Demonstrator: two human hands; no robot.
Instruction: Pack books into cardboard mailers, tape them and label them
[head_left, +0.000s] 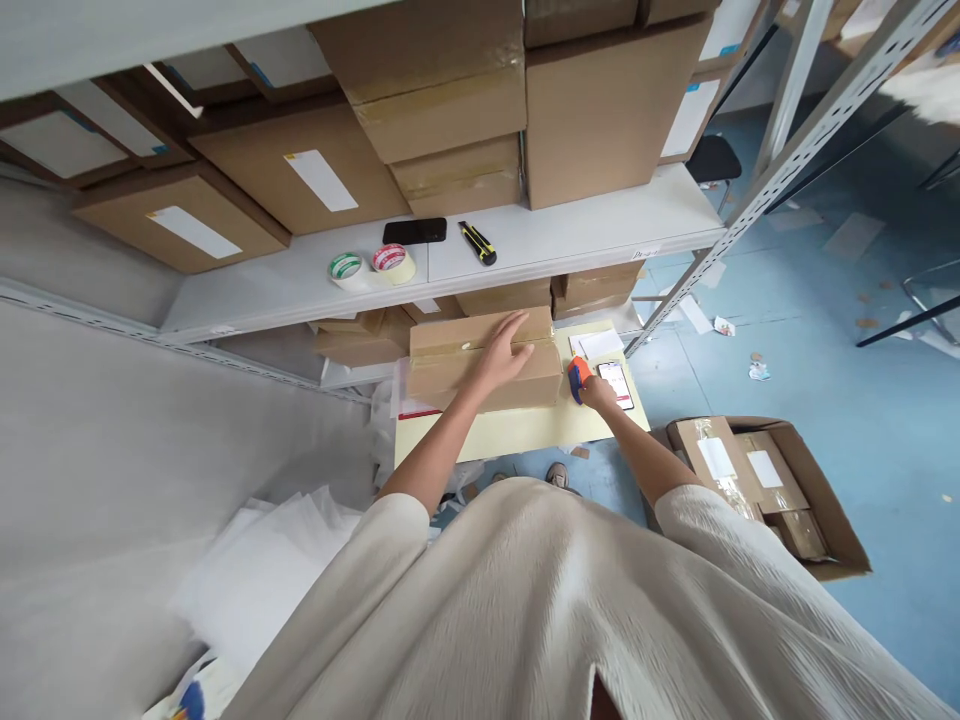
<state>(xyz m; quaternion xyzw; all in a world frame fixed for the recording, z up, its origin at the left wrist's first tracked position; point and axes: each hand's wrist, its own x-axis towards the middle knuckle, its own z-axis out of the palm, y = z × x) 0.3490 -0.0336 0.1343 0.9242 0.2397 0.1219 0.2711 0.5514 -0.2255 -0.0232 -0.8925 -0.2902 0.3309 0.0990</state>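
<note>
A closed cardboard box [442, 375] lies on a small pale yellow table [517, 430], with tape along its top. My left hand [501, 358] rests on top of this box, fingers stretched out. Just right of the box, my right hand [598, 394] is closed around an orange and blue tape dispenser [577, 377]. A phone with a lit screen [616, 385] lies beside my right hand. Behind it are some white paper slips [598, 344].
On the shelf [315, 285] above the table are a dark phone [415, 231], two tape rolls [390, 260] and a yellow-black utility knife [478, 243]. Stacked cartons [600, 120] fill the shelf behind them. At right, an open carton [832, 510] holds taped boxes. White foam sheets [262, 570] lie at left.
</note>
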